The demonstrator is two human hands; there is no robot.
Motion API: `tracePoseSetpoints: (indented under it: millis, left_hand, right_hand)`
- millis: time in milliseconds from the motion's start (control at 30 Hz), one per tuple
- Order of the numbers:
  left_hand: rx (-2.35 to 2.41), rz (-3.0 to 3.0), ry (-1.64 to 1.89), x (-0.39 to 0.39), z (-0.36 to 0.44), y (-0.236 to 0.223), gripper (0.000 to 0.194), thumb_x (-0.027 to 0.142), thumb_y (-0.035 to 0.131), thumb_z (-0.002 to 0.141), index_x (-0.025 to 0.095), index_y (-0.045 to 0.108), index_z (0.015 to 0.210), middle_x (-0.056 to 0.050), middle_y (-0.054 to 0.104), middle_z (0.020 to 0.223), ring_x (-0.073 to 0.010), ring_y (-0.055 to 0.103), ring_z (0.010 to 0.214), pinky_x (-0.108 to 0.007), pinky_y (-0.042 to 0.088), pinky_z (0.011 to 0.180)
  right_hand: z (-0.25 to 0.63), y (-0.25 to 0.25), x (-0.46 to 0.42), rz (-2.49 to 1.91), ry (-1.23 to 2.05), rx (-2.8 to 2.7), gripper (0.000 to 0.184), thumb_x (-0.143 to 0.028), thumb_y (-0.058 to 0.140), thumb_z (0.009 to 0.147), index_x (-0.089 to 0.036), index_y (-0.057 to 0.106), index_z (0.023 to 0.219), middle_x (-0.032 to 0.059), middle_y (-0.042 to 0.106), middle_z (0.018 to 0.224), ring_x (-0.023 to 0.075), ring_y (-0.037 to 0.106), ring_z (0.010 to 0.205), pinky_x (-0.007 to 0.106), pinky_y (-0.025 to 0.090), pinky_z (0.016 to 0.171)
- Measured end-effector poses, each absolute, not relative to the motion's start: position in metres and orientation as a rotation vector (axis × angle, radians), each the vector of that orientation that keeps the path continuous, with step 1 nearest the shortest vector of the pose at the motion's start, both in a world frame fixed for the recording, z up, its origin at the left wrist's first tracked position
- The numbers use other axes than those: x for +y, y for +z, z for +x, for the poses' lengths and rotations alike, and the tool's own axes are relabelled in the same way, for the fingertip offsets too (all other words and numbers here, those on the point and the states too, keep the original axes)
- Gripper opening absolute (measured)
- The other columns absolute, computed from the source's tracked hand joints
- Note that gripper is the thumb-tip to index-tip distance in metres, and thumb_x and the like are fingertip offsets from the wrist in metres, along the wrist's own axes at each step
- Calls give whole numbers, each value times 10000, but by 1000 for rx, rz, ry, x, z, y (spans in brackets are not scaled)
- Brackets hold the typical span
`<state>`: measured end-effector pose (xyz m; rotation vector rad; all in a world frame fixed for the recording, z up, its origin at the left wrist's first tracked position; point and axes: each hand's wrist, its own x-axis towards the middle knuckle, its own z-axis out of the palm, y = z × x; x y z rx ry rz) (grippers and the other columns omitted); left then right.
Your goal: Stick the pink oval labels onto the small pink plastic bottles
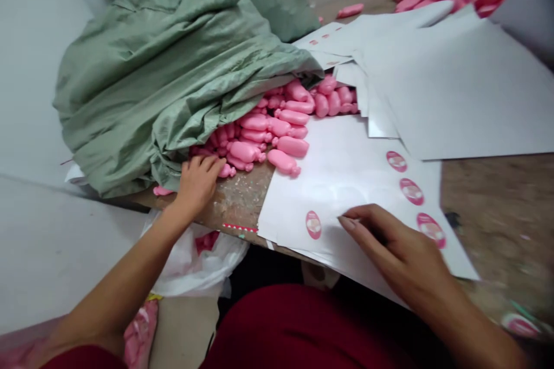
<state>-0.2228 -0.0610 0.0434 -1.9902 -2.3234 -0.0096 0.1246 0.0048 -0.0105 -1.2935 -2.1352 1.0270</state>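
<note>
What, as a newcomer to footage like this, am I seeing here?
There is no machine here. This single view comes from a camera worn on a person's head, looking forward and down, so the two bare arms are the wearer's own. The left hand rests at the edge of a heap of pink moulded pieces spilling from a green woven sack onto a speckled wooden table; whether it holds one is hard to tell. The right hand lies on a white sheet bearing oval pink stickers, and holds nothing visible.
</note>
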Motion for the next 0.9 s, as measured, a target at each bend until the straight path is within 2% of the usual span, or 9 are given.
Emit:
tracePoseSetpoints:
  millis: [133,233,300,400,467,533,667,900]
  left_hand:
    - [-2312,-2014,32,-39,-221,37,440,158,442,861,200,669,1235,-216,659,1245,-435,507,1211,-628,323,977]
    - [-2444,-2040,-247,-38,-194,41,401,204,503,842,180,654,1213,-186,665,1188,-410,567,1141,-578,357,982]
    - [-2637,-2108,-765,-37,-161,39,401,284,574,846,190,610,1235,-140,669,1166,-346,610,1076,-495,416,961]
    - [-2990,-2056,-1993,-30,-105,25,446,419,654,837,209,560,1219,-75,691,1034,-240,664,906,-386,494,868]
    - [-3040,-1695,-2692,-21,-77,13,440,383,696,814,197,559,1189,-58,695,985,-208,671,915,-359,492,904]
    - [-2968,-1329,-3049,-14,-63,3,412,312,732,786,183,576,1144,-54,698,978,-194,661,983,-347,456,978]
    - [-2931,-1055,-3239,-10,-63,-5,356,265,746,783,175,606,1098,-65,701,992,-206,641,1067,-368,410,1043]
    - [-2984,-945,-3268,-10,-67,-2,275,207,691,831,160,617,1091,-80,710,979,-215,648,1061,-362,423,1026]
  right_hand:
    - [112,-3,-2,-1275,926,-2289,207,-364,480,923,-259,657,909,5,701,662,196,608,553,306,367,565]
    - [109,-5,-2,-1347,781,-2365,186,-314,477,912,-253,653,903,16,723,712,204,599,586,311,345,607]
    - [110,-6,-2,-1370,710,-2400,193,-306,472,923,-239,652,918,33,736,751,206,596,606,312,330,623]
    - [109,-8,-2,-1384,635,-2438,195,-285,467,943,-218,649,930,44,738,759,199,595,619,321,316,664]
    - [108,-9,-2,-1396,582,-2457,197,-275,463,956,-208,647,930,38,735,747,190,578,601,330,304,694]
    - [106,-11,-1,-1401,530,-2475,207,-276,454,971,-202,643,929,37,745,763,180,552,583,333,279,701]
    - [104,-15,-2,-1370,425,-2507,219,-272,438,984,-202,630,906,39,765,809,163,502,565,333,228,691]
    - [101,-15,-3,-1344,347,-2528,233,-252,437,987,-195,631,871,48,757,774,162,460,552,339,221,688]
